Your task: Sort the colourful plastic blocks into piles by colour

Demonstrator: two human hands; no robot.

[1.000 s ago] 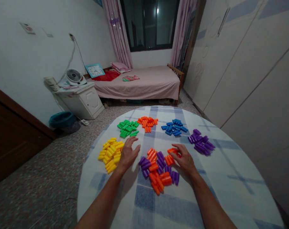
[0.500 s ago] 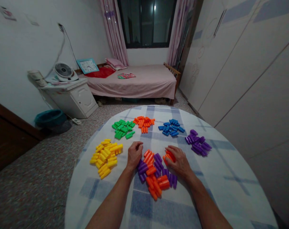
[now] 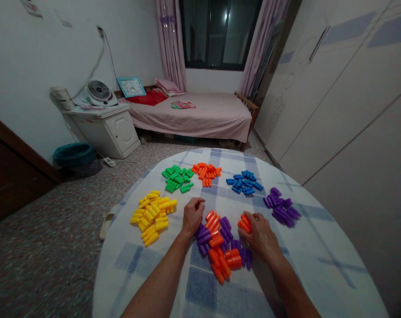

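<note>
A mixed heap of orange and purple plastic pegs lies near me on the round checked tablecloth. My left hand rests at the heap's left edge with its fingers curled in; what it holds is hidden. My right hand is closed around orange pegs at the heap's right edge. Sorted piles lie farther out: yellow pegs, green pegs, orange pile, blue pegs, purple pegs.
Beyond the table stand a pink bed, a white bedside cabinet with a small fan, and a teal basin on the floor. White wardrobe doors run along the right. A slipper lies by the table's left edge.
My left hand moved from lying open beside the yellow pile to the heap's left edge and curled shut. My right hand closed around orange pegs.
</note>
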